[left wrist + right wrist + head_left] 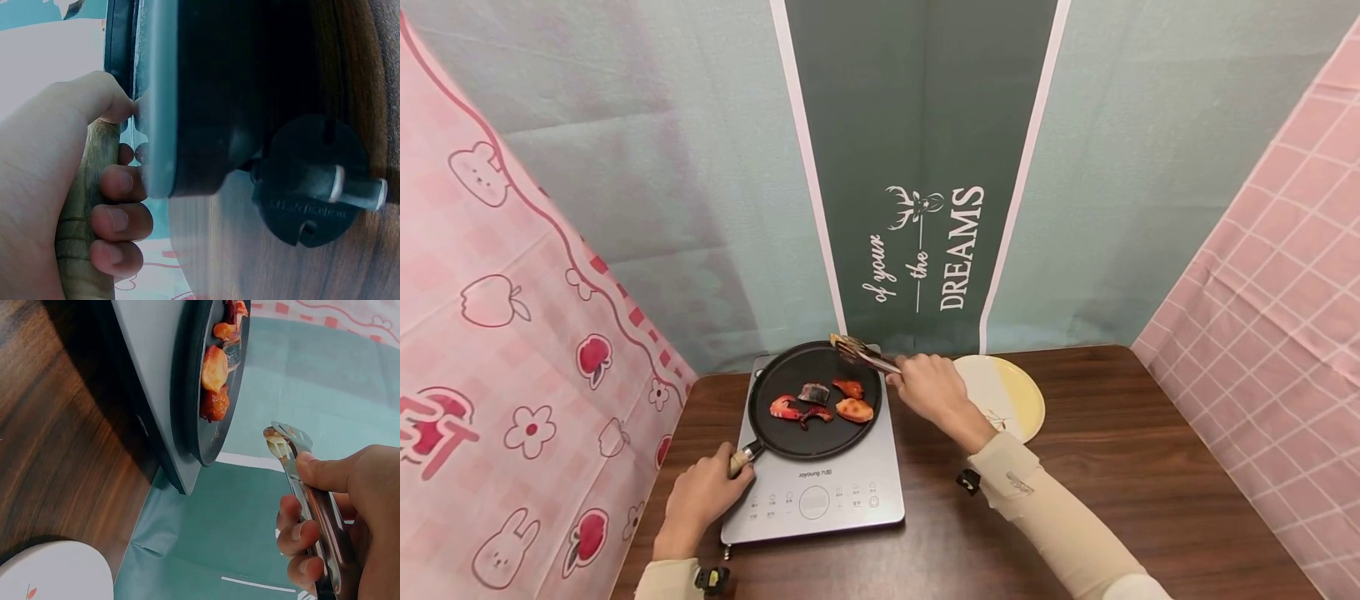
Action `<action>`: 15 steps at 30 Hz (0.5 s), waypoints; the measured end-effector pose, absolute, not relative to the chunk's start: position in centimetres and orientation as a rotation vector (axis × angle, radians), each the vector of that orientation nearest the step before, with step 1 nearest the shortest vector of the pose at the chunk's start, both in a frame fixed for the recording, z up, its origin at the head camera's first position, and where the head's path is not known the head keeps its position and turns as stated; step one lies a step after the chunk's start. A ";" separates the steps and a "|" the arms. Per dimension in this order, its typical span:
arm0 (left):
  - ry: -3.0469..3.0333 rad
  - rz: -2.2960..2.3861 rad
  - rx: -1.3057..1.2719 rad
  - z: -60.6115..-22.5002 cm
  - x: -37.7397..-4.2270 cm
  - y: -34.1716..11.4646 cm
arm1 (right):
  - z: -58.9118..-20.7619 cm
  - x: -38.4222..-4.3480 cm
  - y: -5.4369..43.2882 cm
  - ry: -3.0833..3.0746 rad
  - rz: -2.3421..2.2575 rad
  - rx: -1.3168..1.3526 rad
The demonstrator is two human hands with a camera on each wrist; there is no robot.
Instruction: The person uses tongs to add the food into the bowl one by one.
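Note:
A black frying pan (pixel 808 446) stands on the silver induction cooker (pixel 850 479). My left hand (pixel 700 493) grips its wooden handle (pixel 84 250), fingers curled round it. My right hand (pixel 931 387) holds metal tongs (pixel 868 357) above the pan's far right rim. Something yellowish brown shows at the tongs' tips; I cannot tell whether it is food or a reflection. In the pan lie a shrimp (pixel 785 407), a dark-skinned fish piece (pixel 814 393), a reddish curled tentacle (pixel 816 414), a reddish-brown meat piece (pixel 849 388) and a golden piece (pixel 854 410).
Right of the cooker, partly behind my right forearm, a white and yellow plate (pixel 1022 396) sits on the dark wooden table (pixel 1105 467). Fabric curtains (pixel 1097 208) stand behind the table and along both sides.

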State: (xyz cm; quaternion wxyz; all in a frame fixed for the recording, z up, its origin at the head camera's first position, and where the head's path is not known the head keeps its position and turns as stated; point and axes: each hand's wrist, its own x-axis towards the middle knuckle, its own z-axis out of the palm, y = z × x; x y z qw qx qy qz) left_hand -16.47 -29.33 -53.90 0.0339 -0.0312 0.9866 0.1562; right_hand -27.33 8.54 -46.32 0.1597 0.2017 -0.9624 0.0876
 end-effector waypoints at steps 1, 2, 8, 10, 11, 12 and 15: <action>3.034 0.481 -0.098 -53.9 -16.5 -29.3 | -46.3 -27.4 8.4 -2.754 0.244 0.579; 3.034 0.481 -0.098 -53.9 -16.5 -29.3 | -46.3 -27.4 8.2 -2.756 0.240 0.582; 3.039 0.482 -0.091 -54.0 -16.5 -29.4 | -46.5 -27.6 7.2 -2.770 0.236 0.592; 3.042 0.483 -0.088 -53.9 -16.5 -29.4 | -46.7 -27.6 6.9 -2.775 0.227 0.596; 3.043 0.484 -0.087 -53.9 -16.5 -29.4 | -46.7 -27.6 6.7 -2.775 0.221 0.598; 3.043 0.483 -0.087 -53.9 -16.5 -29.4 | -46.7 -27.7 6.6 -2.776 0.214 0.601; 3.040 0.483 -0.085 -54.0 -16.5 -29.4 | -46.8 -27.7 6.3 -2.783 0.192 0.603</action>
